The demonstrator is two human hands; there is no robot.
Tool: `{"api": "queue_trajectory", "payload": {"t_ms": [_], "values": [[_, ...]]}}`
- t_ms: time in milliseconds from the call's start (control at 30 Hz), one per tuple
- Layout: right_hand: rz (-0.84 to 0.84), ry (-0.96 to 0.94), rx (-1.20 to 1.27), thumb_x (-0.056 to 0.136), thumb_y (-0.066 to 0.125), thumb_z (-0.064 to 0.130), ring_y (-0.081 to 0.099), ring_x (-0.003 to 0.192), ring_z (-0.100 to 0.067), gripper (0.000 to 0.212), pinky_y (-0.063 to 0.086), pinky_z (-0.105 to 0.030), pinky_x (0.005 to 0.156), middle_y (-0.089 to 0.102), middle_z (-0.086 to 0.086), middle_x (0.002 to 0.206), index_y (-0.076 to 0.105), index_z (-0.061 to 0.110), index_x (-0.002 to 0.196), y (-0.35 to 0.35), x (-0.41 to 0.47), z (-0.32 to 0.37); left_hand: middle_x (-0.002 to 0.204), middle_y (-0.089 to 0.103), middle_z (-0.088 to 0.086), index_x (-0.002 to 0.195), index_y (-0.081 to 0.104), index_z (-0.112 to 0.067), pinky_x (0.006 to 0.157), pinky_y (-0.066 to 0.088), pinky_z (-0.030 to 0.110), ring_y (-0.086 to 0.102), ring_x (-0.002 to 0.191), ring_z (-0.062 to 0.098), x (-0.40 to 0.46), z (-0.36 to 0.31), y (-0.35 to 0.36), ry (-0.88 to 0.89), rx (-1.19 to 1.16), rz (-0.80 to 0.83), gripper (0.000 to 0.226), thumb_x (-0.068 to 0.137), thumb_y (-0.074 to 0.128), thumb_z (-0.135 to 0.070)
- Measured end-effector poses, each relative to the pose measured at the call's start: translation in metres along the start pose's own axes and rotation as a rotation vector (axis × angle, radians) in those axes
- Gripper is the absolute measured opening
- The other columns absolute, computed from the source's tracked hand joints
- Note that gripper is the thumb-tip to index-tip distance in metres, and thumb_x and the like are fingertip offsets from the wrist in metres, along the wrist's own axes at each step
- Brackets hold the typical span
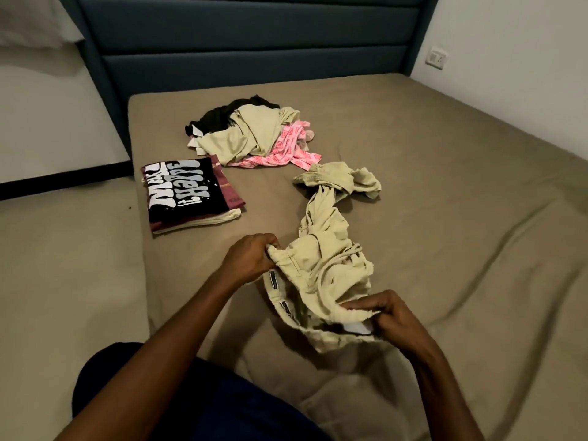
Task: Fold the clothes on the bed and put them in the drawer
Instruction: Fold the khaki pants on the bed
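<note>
Trousers [321, 268] in pale khaki lie strung out across the bed [445, 173], and both hands hold them by the waistband, probably so the top edge can be pulled straight before folding. The left hand [248, 256] has its fingers [270, 245] curled round one end of the band; the right hand [381, 313] pinches the other end, where a white label shows. The legs trail away, twisted, toward the unsorted pile [251, 135] of khaki, pink and black clothes near the headboard [254, 43]. A folded stack [187, 192] sits apart at the left edge, likely kept clear of the muddle. No drawer is visible. The bed wears a wrinkled tan sheet; white walls and a wall socket [438, 57] stand behind.
</note>
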State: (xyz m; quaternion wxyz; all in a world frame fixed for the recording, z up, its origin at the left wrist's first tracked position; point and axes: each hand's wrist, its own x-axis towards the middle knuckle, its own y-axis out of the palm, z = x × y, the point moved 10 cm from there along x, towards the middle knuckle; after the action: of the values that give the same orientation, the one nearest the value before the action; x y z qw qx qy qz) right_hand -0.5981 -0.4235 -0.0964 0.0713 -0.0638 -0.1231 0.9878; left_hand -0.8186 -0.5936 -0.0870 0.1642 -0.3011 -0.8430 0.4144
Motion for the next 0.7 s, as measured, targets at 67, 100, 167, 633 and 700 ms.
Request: {"api": "queue_trajectory", "payload": {"t_ms": [67, 100, 167, 633, 700], "values": [[-0.284, 0.037, -0.123, 0.06, 0.076, 0.039, 0.073, 0.088, -0.013, 0.04, 0.057, -0.027, 0.071, 0.08, 0.003, 0.088, 0.085, 0.021, 0.094, -0.038, -0.009, -0.001, 0.091, 0.074, 0.002, 0.095, 0.07, -0.025, 0.063, 0.038, 0.031, 0.067, 0.088, 0.031, -0.009, 0.007, -0.029, -0.096, 0.113, -0.222, 0.013, 0.083, 0.075, -0.028], [-0.477, 0.065, -0.321, 0.059, 0.073, 0.048, 0.073, 0.085, -0.014, 0.04, 0.055, -0.03, 0.069, 0.08, 0.004, 0.084, 0.085, 0.026, 0.09, -0.062, -0.017, 0.002, 0.093, 0.074, 0.007, 0.097, 0.07, -0.022, 0.064, 0.037, 0.031, 0.067, 0.089, 0.034, -0.015, 0.007, -0.043, -0.145, 0.163, -0.298, 0.013, 0.086, 0.073, -0.029], [-0.816, 0.133, -0.764, 0.064, 0.059, 0.042, 0.07, 0.089, -0.031, 0.042, 0.049, -0.04, 0.077, 0.077, -0.006, 0.092, 0.083, 0.022, 0.093, -0.091, -0.034, 0.018, 0.094, 0.072, 0.012, 0.1, 0.068, -0.016, 0.065, 0.039, 0.034, 0.067, 0.089, 0.037, -0.022, 0.0, -0.063, -0.186, 0.307, -0.351, 0.015, 0.089, 0.069, -0.026], [-0.676, 0.513, 0.083, 0.086, 0.07, -0.001, 0.07, 0.057, -0.029, 0.011, 0.063, -0.046, 0.055, 0.071, -0.021, 0.07, 0.071, -0.004, 0.075, -0.031, -0.029, -0.04, 0.065, 0.06, 0.013, 0.092, 0.078, -0.002, 0.045, 0.035, 0.021, 0.05, 0.042, 0.014, -0.054, 0.026, -0.103, -0.481, -0.691, -0.122, 0.01, 0.088, 0.069, -0.001], [-0.693, 0.47, 0.166, 0.079, 0.08, -0.004, 0.066, 0.051, -0.021, 0.012, 0.059, -0.033, 0.05, 0.068, -0.017, 0.065, 0.069, -0.008, 0.078, -0.036, -0.032, -0.031, 0.06, 0.052, 0.01, 0.078, 0.074, -0.002, 0.047, 0.025, 0.021, 0.041, 0.042, 0.014, -0.056, 0.033, -0.108, -0.523, -0.662, -0.143, 0.013, 0.088, 0.066, -0.004]]}}
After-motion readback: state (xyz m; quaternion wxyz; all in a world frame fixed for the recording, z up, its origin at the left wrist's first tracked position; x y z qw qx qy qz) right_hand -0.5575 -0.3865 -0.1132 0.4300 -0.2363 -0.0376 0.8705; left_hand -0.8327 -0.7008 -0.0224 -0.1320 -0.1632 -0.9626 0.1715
